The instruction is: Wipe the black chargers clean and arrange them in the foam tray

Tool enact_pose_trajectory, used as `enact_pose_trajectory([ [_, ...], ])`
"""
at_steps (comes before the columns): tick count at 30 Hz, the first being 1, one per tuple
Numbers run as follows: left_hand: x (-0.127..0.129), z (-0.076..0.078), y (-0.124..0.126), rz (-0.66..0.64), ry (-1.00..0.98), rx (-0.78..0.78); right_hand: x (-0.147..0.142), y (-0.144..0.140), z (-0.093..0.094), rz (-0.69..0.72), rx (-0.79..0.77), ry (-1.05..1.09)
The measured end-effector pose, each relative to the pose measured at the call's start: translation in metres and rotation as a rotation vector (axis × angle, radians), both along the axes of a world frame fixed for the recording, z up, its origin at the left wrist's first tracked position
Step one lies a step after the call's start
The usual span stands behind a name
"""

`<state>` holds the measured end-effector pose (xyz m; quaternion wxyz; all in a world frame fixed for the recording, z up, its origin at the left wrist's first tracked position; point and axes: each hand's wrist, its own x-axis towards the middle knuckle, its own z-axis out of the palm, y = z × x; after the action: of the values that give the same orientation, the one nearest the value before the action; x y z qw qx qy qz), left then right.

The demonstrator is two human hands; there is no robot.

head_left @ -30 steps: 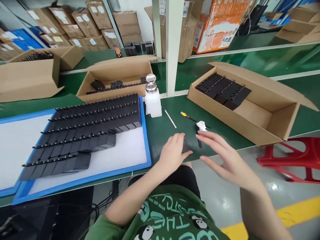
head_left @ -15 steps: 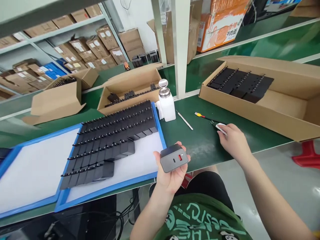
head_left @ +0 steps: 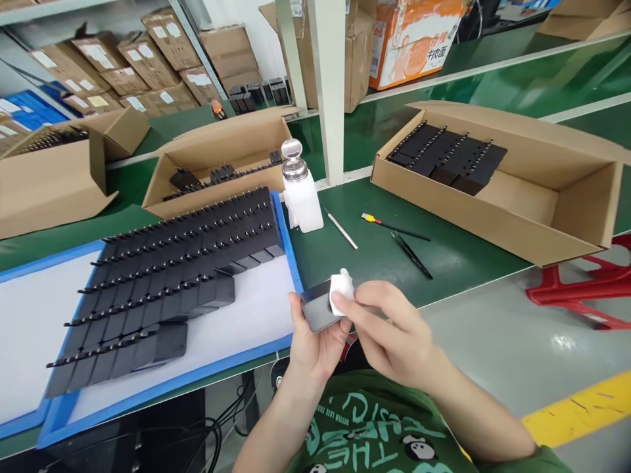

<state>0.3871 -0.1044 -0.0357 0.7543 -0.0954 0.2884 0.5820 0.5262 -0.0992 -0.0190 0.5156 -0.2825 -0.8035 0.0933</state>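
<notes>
Two hands met over the bench edge: left hand [head_left: 315, 341] gripped a grey charger block [head_left: 318, 310] by its sides, fingers wrapped snug, port face toward the camera. Right hand [head_left: 394, 332] pinched a small white wipe [head_left: 340, 292] between thumb and forefinger, pressed onto the block's face. The block was held in the air just off the green bench [head_left: 374, 253], above the lap.

Risks, as a judgement: the block was held past the bench edge, so a slipped grip would drop it to the floor. The wipe was small and pinched only at the tips; it could slip out or leave lint in the ports. Too much solvent could probably wet the ports, though whether the wipe was damp could not be told.

Containers: blue-rimmed tray [head_left: 290, 263] held rows of black charger blocks [head_left: 187, 253] standing overlapped, left part bare white. Right cardboard box [head_left: 557, 203] held one cluster of black blocks in its far corner. Box behind the tray [head_left: 217, 148] held a few more. White dispenser bottle [head_left: 300, 194] stood just beside the tray; its fill level could not be seen. Tweezers [head_left: 411, 255] and two thin probes lay loose on the bench.
</notes>
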Motion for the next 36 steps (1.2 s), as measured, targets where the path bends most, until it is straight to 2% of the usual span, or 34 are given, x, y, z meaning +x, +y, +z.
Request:
enact_pose_trajectory([
  [3,0.001,0.006,0.002,0.035,0.028,-0.102,0.006,0.003,-0.018,0.027,0.033,-0.041],
  [7,-0.003,0.007,0.006,0.040,0.047,-0.152,0.035,0.015,-0.034,0.029,0.125,-0.189],
  [10,-0.006,0.006,0.008,0.015,0.069,-0.116,0.044,0.022,-0.029,-0.092,0.098,-0.116],
  [12,-0.006,0.007,0.009,-0.011,0.081,-0.084,0.039,0.022,-0.019,-0.204,0.036,0.020],
  [14,-0.004,0.006,0.010,-0.026,0.078,-0.087,0.028,0.020,-0.008,-0.229,-0.029,0.119],
  [18,-0.002,0.003,0.010,-0.014,0.061,-0.113,0.009,0.018,-0.004,0.007,-0.070,0.059],
  [23,-0.014,-0.004,0.009,-0.078,0.032,-0.009,0.021,0.015,-0.025,0.250,-0.097,-0.081],
  [25,-0.019,-0.003,0.010,-0.065,0.041,0.060,0.029,0.016,-0.034,0.296,-0.131,-0.124],
  [26,-0.022,-0.003,0.010,-0.050,0.051,0.081,0.032,0.017,-0.037,0.259,-0.132,-0.109],
  [30,-0.026,-0.001,0.010,-0.030,0.053,0.089,0.037,0.027,-0.041,-0.121,-0.139,0.027],
  [34,-0.030,-0.008,0.007,-0.103,-0.019,0.164,0.053,0.041,-0.050,-0.268,-0.275,-0.216],
  [36,-0.030,-0.011,0.005,-0.115,-0.035,0.202,0.070,0.049,-0.061,-0.478,-0.316,-0.266],
])
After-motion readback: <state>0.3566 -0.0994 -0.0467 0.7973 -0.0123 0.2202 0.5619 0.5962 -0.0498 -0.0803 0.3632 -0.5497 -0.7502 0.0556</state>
